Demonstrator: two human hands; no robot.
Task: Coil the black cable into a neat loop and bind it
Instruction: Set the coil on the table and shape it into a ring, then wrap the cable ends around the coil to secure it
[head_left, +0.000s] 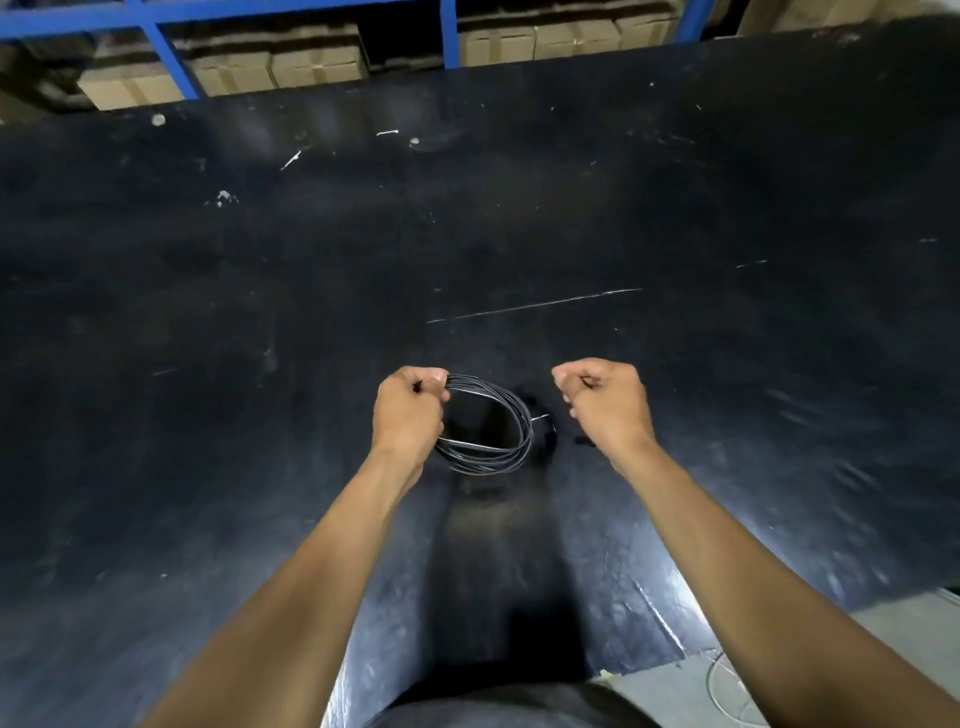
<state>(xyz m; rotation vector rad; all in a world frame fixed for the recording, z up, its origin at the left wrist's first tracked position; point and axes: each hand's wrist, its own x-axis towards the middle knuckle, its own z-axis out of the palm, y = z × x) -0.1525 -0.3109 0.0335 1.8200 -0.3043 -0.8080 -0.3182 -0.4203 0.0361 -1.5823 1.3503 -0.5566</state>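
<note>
the black cable (491, 425) hung as a coil of several turns over the dark table (208, 312), gripped at its upper left edge by the left hand (410, 410), whose fingers were curled tight around the bundled strands. the loop drooped from that fist down and to the right, its turns lying close together but not perfectly aligned, with a few strands catching the light. at the coil's right edge a short pale piece stuck out sideways, and something dark sat just behind it; the blur made it hard to say whether that was a tie, a plug or the cable's own end. the right hand (605, 402) was held apart from the coil, to its right, closed into a loose fist with thumb against forefinger, and whether it pinched anything thin could not be told. both forearms reached in from the bottom of the view. a long pale scratch (535, 305) ran across the table beyond the hands, and cardboard boxes (317, 65) sat on blue shelving (166, 49) past the far edge.
</note>
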